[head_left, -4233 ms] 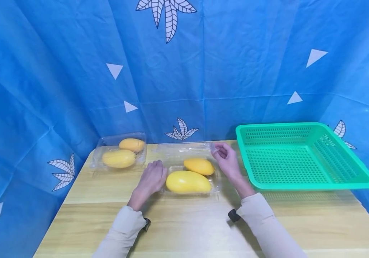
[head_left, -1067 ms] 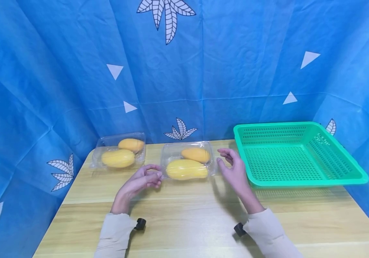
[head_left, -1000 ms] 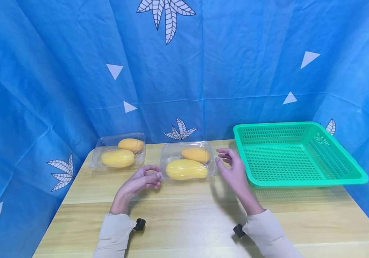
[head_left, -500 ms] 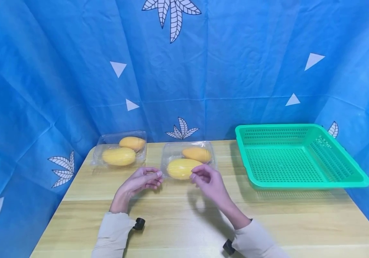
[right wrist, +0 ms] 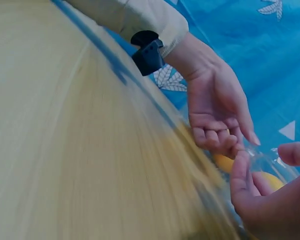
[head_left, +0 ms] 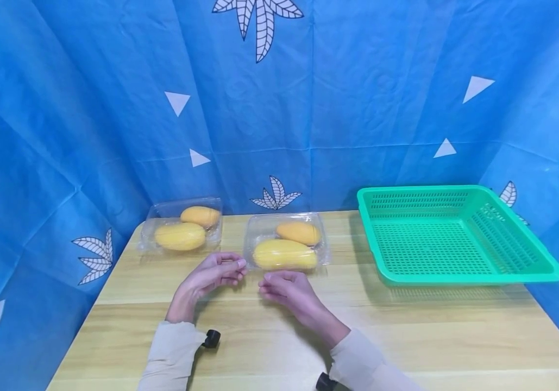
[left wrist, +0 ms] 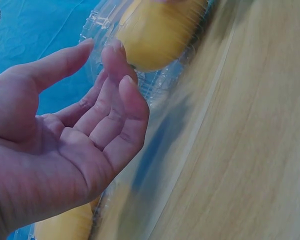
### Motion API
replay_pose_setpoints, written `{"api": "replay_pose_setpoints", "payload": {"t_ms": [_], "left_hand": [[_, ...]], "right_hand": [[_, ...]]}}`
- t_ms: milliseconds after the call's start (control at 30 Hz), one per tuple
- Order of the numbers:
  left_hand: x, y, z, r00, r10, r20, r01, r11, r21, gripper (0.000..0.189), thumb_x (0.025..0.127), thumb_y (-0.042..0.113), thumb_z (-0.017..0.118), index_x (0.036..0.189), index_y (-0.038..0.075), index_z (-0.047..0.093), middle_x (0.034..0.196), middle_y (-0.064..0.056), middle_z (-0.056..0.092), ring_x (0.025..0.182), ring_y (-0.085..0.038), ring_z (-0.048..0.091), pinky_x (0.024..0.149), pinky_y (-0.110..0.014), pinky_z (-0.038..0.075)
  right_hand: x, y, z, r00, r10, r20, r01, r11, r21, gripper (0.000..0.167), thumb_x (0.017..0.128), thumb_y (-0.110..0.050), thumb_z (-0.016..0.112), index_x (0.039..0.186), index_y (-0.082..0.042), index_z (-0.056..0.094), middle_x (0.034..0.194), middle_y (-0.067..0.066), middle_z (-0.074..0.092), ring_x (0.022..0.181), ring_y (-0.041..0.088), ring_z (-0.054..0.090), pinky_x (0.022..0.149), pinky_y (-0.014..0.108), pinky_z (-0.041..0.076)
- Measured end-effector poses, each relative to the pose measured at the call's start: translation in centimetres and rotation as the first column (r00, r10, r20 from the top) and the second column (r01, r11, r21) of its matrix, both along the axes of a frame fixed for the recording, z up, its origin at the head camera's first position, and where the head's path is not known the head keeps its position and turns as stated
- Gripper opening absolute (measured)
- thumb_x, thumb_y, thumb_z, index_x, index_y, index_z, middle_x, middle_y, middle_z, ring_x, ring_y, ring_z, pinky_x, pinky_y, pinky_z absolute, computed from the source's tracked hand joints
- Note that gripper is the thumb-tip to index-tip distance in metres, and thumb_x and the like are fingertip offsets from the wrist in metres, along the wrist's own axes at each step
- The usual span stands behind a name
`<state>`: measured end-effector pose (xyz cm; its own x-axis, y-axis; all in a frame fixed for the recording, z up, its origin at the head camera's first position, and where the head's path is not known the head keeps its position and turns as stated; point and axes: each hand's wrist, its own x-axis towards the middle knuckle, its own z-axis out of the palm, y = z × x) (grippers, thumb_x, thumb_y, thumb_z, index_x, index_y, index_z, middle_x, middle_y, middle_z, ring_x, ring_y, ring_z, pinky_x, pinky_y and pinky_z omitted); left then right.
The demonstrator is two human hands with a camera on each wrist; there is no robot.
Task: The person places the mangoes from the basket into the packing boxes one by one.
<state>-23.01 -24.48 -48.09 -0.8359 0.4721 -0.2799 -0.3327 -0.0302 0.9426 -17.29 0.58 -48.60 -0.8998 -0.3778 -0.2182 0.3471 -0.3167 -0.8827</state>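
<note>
A clear plastic clamshell box (head_left: 258, 224) stands mid-table with its lid down. Inside lie a larger yellow mango (head_left: 284, 255) in front and a smaller orange-yellow mango (head_left: 299, 232) behind. At the box's front left corner is my left hand (head_left: 211, 274), palm turned inward and fingers loosely bent. In the left wrist view a gap separates the left thumb (left wrist: 72, 61) from the fingers; whether they touch the plastic is unclear. My right hand (head_left: 291, 290) hovers just in front of the box, its fingers pointing left toward the left hand and holding nothing visible.
Another clear clamshell box (head_left: 156, 216) with two mangoes (head_left: 180, 237) sits at the back left. On the right stands a green slotted plastic basket (head_left: 431, 250). A blue patterned curtain (head_left: 357, 98) hangs behind and beside the wooden table (head_left: 259, 347).
The box's lid, raised at first, has come down over the mangoes, and the box sits farther back. My right hand has moved from the box's right side to its front. The left hand barely shifts lately.
</note>
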Motion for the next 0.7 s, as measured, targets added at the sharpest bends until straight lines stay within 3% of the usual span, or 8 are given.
{"api": "replay_pose_setpoints", "payload": {"t_ms": [367, 700], "left_hand": [[0.0, 0.0, 0.1, 1.000, -0.007, 0.012, 0.006, 1.000, 0.030, 0.010, 0.103, 0.003, 0.056, 0.109, 0.003, 0.064, 0.095, -0.007, 0.071, 0.083, -0.015, 0.067, 0.075, -0.028, 0.058], [0.1, -0.1, -0.2, 1.000, -0.025, -0.006, 0.025, 0.999, 0.028, 0.009, 0.101, 0.002, 0.058, 0.109, 0.004, 0.063, 0.093, -0.005, 0.068, 0.084, -0.016, 0.066, 0.075, -0.027, 0.056]], "right_hand": [[-0.8, -1.9, -0.5, 0.987, -0.055, 0.153, 0.067, 0.995, -0.079, 0.045, 0.096, -0.013, 0.070, 0.129, 0.015, 0.056, 0.112, 0.021, 0.070, 0.099, 0.025, 0.071, 0.095, 0.039, 0.055], [-1.1, -3.4, -0.3, 0.964, -0.089, 0.252, 0.122, 0.986, -0.118, 0.037, 0.095, -0.021, 0.072, 0.119, 0.007, 0.066, 0.110, 0.020, 0.072, 0.095, 0.024, 0.073, 0.091, 0.036, 0.056]]}}
